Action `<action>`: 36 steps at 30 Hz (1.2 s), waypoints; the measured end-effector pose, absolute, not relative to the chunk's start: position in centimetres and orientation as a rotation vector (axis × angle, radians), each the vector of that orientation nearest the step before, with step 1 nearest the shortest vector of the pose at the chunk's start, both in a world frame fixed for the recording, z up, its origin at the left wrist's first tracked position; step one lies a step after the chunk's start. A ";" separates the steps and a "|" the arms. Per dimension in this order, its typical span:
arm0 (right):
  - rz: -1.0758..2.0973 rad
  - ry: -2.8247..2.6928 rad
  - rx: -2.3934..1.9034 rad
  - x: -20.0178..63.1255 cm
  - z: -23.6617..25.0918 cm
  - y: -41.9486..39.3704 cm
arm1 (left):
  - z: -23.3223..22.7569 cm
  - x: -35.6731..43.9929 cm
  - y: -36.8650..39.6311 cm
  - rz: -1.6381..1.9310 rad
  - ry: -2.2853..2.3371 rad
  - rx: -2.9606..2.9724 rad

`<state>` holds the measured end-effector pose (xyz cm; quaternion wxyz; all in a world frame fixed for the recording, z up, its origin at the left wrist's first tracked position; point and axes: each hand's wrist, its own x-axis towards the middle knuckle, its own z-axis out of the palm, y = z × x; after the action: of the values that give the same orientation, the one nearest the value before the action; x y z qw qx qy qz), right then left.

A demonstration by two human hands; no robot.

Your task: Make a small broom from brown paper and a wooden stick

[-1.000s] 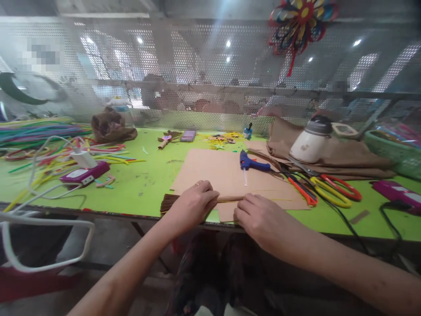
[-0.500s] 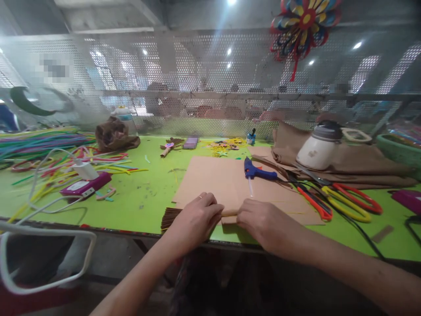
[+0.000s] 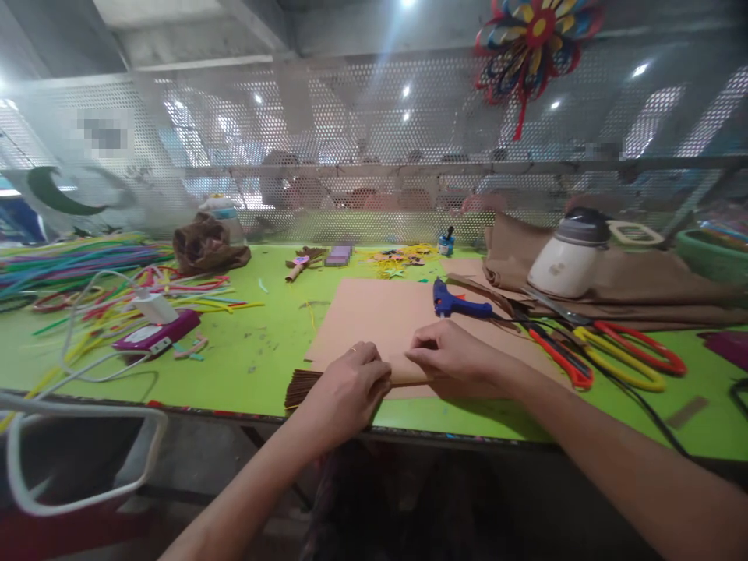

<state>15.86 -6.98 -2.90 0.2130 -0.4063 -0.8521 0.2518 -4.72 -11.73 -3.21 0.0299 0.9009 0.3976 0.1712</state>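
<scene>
My left hand (image 3: pixel 349 389) is closed over a rolled length of brown paper (image 3: pixel 406 372) at the table's front edge. From under that wrist sticks a bundle of dark brown fringed strips (image 3: pixel 300 388). Just above the roll, my right hand (image 3: pixel 453 349) has its fingers curled in a pinch; whatever is between them is too small to make out. A flat sheet of brown paper (image 3: pixel 368 312) spreads behind both hands. On this sheet, right behind my right hand, lies a blue glue gun (image 3: pixel 461 304), its nozzle partly hidden by the hand.
To the right lie an orange utility knife (image 3: pixel 564 360), scissors (image 3: pixel 634 354) with red and yellow handles, and a black cord. A white bottle (image 3: pixel 566 261) stands on folded brown material (image 3: pixel 654 300). Leftward are a purple power strip (image 3: pixel 155 333), white cables and colourful pipe cleaners (image 3: pixel 75 265).
My right hand has lifted off the roll's front edge and moved up and slightly left, now covering the glue gun's nozzle end. My left hand stays nearly in place.
</scene>
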 end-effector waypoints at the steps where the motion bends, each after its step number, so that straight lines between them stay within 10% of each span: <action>1: 0.679 -2.346 -1.129 15.7 -3.1 -7.0 | -3.3 -4.7 -11.8 0.542 1.240 2.760; 36: 0.245 -2.573 -0.928 17.4 -3.8 -10.0 | -4.1 -3.6 -12.3 0.658 1.306 2.860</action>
<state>17.42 -9.99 -3.81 0.1962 -0.3314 -0.9187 0.0876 -3.62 -12.33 -4.11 -0.0350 0.8898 0.4064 0.2047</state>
